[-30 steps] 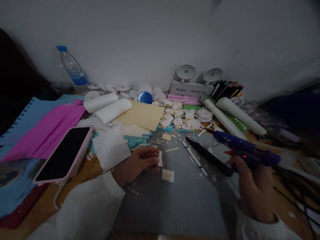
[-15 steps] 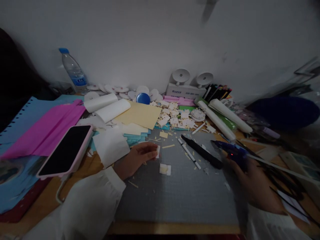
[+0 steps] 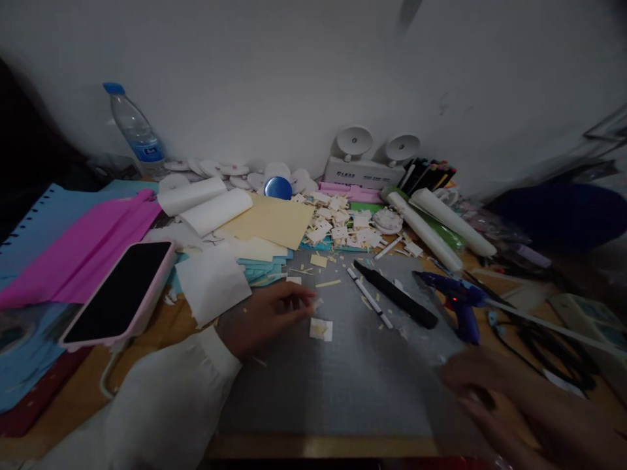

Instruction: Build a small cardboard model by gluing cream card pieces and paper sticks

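Note:
My left hand (image 3: 272,313) hovers over the grey mat (image 3: 362,385) with its thumb and fingers a little apart, and I see nothing held in it. Just right of its fingertips lies a small white square (image 3: 321,329) with a yellowish patch on top. A second white piece (image 3: 294,280) rests behind the knuckles, partly hidden. At the lower right my right hand (image 3: 509,391) is blurred, its thumb and fingers parted around no visible thing. Beyond it, a blue hot glue gun (image 3: 455,297) with a small red light lies on its own, a glue stick at its rear.
A black pen-like tool (image 3: 394,294) and a white pen (image 3: 369,297) lie on the mat among scraps. Behind them is a pile of small cream pieces (image 3: 337,219). A phone (image 3: 122,290) and paper sheets (image 3: 213,281) are at left; black cable (image 3: 558,346) coils at right.
My right hand has let go of the glue gun and moved down toward me. The white piece formerly at my left fingertips now appears on the mat behind that hand.

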{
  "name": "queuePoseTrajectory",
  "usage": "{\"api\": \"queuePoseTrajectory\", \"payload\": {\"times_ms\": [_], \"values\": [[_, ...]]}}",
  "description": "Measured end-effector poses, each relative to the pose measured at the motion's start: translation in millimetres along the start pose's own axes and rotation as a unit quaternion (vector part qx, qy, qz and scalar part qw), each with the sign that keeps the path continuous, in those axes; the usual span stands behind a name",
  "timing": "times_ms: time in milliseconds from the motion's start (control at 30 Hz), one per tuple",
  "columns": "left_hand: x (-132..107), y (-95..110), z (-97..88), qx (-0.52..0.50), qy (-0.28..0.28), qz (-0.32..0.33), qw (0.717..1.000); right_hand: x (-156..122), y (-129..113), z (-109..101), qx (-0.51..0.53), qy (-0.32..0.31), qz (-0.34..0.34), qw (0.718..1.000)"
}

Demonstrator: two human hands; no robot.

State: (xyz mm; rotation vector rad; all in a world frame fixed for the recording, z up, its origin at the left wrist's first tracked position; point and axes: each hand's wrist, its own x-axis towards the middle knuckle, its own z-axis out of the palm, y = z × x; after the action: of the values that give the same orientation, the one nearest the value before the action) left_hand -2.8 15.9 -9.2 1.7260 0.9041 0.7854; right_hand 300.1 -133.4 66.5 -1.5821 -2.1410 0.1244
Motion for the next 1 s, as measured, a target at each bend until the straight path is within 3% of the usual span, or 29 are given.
{"api": "queuePoseTrajectory", "payload": {"times_ms": [100, 267, 467, 667, 867, 1000], "values": [[-4, 3, 2.2, 0.087, -0.010, 0.061, 0.994, 46, -23, 29, 0.079, -0.016, -0.087, 0.993], [-7, 11, 4.2, 0.230, -0.024, 0.160, 0.960, 89, -25, 80, 0.179, -0.043, -0.151, 0.971], [-6, 11, 8.6, 0.281, -0.038, 0.209, 0.936, 84, -16, 100, 0.192, -0.081, -0.167, 0.964], [-6, 5, 10.8, 0.295, -0.058, 0.247, 0.921, 77, -9, 108, 0.216, -0.071, -0.156, 0.961], [-2, 6, 1.7, 0.320, -0.077, 0.183, 0.926, 69, 0, 117, 0.263, 0.000, -0.095, 0.960], [1, 3, -0.1, 0.337, -0.104, 0.155, 0.923, 67, -1, 123, 0.261, -0.002, -0.111, 0.959]]}}
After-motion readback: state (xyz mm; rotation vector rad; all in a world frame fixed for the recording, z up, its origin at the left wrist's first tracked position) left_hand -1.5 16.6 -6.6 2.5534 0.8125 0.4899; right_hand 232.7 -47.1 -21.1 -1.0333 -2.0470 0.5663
